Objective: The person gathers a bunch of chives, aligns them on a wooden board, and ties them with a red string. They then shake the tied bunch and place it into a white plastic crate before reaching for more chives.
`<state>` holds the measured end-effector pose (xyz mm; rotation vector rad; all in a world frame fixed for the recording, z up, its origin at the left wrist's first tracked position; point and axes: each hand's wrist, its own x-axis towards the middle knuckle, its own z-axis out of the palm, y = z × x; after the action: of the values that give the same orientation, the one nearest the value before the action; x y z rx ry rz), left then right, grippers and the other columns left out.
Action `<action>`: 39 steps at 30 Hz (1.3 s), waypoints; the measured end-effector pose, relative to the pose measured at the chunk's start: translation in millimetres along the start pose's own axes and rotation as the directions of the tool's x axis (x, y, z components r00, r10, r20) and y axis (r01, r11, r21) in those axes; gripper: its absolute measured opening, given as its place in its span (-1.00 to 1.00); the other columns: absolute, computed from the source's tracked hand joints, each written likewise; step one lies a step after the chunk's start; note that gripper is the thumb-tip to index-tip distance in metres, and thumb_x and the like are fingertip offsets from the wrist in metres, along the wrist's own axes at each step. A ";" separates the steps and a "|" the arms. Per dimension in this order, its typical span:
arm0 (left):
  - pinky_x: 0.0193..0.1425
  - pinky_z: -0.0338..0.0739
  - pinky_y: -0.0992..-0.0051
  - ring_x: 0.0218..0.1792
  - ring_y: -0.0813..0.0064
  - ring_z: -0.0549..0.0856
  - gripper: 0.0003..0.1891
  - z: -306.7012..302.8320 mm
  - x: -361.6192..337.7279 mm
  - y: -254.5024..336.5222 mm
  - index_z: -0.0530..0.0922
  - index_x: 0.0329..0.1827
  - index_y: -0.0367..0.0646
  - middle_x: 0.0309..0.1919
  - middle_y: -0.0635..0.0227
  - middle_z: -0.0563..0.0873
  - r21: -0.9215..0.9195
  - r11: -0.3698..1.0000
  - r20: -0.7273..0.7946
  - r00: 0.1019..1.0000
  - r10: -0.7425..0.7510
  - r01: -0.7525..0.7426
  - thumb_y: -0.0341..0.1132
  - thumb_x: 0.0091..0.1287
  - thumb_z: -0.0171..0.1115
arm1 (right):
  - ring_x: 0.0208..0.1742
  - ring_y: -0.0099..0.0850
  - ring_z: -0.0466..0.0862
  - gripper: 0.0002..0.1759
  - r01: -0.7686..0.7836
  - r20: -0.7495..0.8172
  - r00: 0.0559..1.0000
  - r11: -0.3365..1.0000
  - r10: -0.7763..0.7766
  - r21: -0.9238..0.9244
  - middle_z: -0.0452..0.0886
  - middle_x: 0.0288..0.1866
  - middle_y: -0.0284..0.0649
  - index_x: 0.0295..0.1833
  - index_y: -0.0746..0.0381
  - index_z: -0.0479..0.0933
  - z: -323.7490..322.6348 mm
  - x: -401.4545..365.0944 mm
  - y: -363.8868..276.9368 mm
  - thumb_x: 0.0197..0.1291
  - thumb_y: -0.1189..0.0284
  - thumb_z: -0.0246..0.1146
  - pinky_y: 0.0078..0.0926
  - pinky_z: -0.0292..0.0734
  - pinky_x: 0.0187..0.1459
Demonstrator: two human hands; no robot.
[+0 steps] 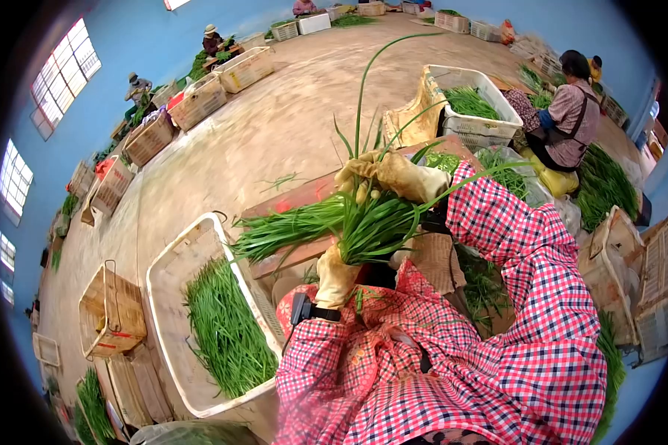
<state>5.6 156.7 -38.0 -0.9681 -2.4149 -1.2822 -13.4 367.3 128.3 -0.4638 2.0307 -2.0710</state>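
My left hand (pixel 336 280), in a pale, stained glove, is closed round the lower side of a bunch of long green chives (pixel 375 226). Above it my right hand (pixel 393 178), gloved too, has its fingers curled round leaves at the top of the bunch. One long stalk arches up and away from that hand. Under the hands lies a reddish board (pixel 304 256), with another heap of chives (pixel 293 228) on its left part. Some of the right fingertips are hidden among the leaves.
A white crate (pixel 159 297) stands at my left, with cut chives (pixel 226 326) inside. Ahead right is another crate (pixel 482 132) of greens. A person (pixel 568 111) sits at the right beside piled greens (pixel 605 189). More crates and people line the walls.
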 end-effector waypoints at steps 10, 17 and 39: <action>-0.24 0.59 0.20 -0.27 0.03 0.71 -0.71 14.3 -16.4 -33.2 0.66 -0.05 -0.08 -0.32 0.10 0.71 0.061 0.996 0.012 0.998 0.063 -0.063 -0.28 0.15 0.37 | -0.68 -0.62 0.55 -0.63 -0.387 -0.197 0.911 0.917 0.362 -0.102 0.72 -0.47 -0.32 -0.25 0.25 0.70 -1.7 -19.5 -11.0 0.39 0.17 0.21 -0.70 0.34 -0.70; -0.20 0.59 0.21 -0.27 0.01 0.70 -0.63 22.2 -6.1 -27.7 0.64 -0.05 -0.16 -0.30 0.08 0.73 0.266 0.956 0.131 0.987 0.090 -0.122 -0.21 0.11 0.46 | -0.60 -0.69 0.52 -0.63 -0.474 -0.220 0.878 0.831 0.425 -0.289 0.71 -0.40 -0.33 -0.17 0.27 0.66 -4.6 -81.2 -34.2 0.45 0.18 0.15 -0.72 0.32 -0.63; -0.21 0.60 0.16 -0.24 0.00 0.72 -0.67 25.7 -18.8 -59.8 0.64 -0.07 -0.15 -0.27 0.07 0.73 0.385 0.917 0.242 0.970 0.009 -0.105 -0.21 0.14 0.40 | -0.79 -0.71 0.33 -0.57 -0.294 -0.504 0.825 0.956 0.258 0.008 0.56 -0.65 -0.36 -0.21 0.26 0.67 -60.7 -207.2 -4.4 0.44 0.11 0.12 -0.67 0.12 -0.76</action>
<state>-17.0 145.4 -100.9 -1.1058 -2.6512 -0.6422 157.7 498.5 115.8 0.3958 2.2713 -2.0886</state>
